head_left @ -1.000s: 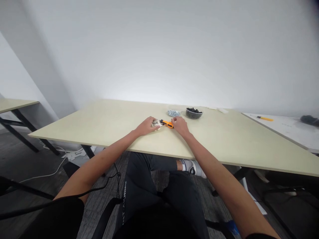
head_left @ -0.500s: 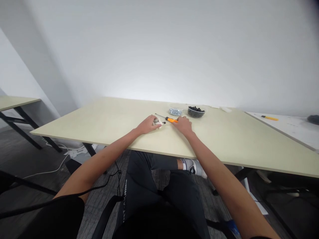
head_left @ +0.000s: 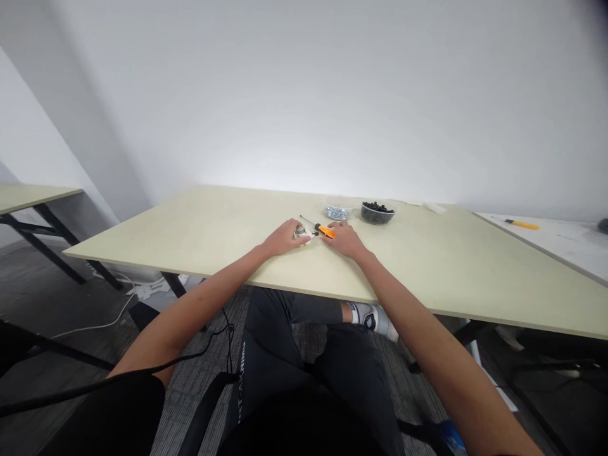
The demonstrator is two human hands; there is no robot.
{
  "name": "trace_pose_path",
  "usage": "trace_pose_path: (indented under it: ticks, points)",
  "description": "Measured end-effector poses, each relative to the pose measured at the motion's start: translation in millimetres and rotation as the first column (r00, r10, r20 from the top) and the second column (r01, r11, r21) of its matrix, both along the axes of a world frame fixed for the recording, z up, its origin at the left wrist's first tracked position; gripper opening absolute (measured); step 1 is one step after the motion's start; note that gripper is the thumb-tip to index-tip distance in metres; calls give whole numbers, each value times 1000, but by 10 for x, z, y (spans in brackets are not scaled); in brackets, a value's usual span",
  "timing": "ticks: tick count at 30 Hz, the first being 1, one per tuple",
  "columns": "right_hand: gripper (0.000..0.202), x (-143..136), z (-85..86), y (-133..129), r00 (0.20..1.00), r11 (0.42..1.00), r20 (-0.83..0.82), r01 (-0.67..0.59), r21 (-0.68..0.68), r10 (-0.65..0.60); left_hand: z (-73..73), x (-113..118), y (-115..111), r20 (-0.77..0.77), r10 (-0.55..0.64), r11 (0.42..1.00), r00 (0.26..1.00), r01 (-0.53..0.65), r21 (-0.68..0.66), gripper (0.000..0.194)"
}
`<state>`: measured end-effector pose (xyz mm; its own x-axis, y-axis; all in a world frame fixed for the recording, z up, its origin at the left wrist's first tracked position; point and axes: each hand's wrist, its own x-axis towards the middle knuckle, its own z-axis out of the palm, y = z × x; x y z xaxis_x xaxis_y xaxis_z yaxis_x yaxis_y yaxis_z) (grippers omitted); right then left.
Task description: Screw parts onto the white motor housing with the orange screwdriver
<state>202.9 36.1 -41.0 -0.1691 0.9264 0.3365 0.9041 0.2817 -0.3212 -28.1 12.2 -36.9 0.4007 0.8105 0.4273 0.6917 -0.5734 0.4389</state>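
My left hand (head_left: 284, 238) is closed around a small white part with a round metallic middle (head_left: 301, 232), held low over the table. A tiny black piece (head_left: 315, 234) sits at the right side of that part; whether it is attached I cannot tell. My right hand (head_left: 345, 239) grips the orange handle of a screwdriver (head_left: 325, 231). The screwdriver's thin shaft points away to the upper left, past the white part. My right fingertips are close to the black piece, and they partly hide the handle.
Behind my right hand stand a clear bowl of small silvery pieces (head_left: 337, 213) and a clear bowl of black pieces (head_left: 377, 213). A yellow-handled cutter (head_left: 522, 224) lies on a white board (head_left: 560, 244) at the right. The table's front edge (head_left: 308, 292) runs above my legs.
My right hand has moved slightly left, toward the white part, and the screwdriver has turned so that its shaft points more away from me. My left hand keeps its hold.
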Motion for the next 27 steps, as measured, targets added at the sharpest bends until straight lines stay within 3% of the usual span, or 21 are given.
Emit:
trace_pose_path:
  ticks: [6, 10, 15, 20, 27]
  points:
    - [43, 89, 12, 56, 990, 991, -35, 135, -3, -135, -15, -5, 12, 23, -12, 1000, 1000, 13, -7, 44]
    - [45, 97, 20, 72, 992, 993, -30, 121, -10, -122, -32, -8, 33, 26, -14, 1000, 1000, 14, 5, 47]
    - [46, 63, 46, 33, 995, 993, -66, 79, 86, -73, -20, -2, 26, 22, -27, 999, 999, 27, 18, 47]
    - [64, 34, 16, 5, 999, 998, -16, -34, -48, 33, -8, 7, 15, 20, -16, 1000, 1000, 16, 7, 45]
    - [46, 53, 1, 50, 999, 1000, -38, 28, 0, -28, -25, -7, 36, 23, -28, 999, 999, 27, 27, 43]
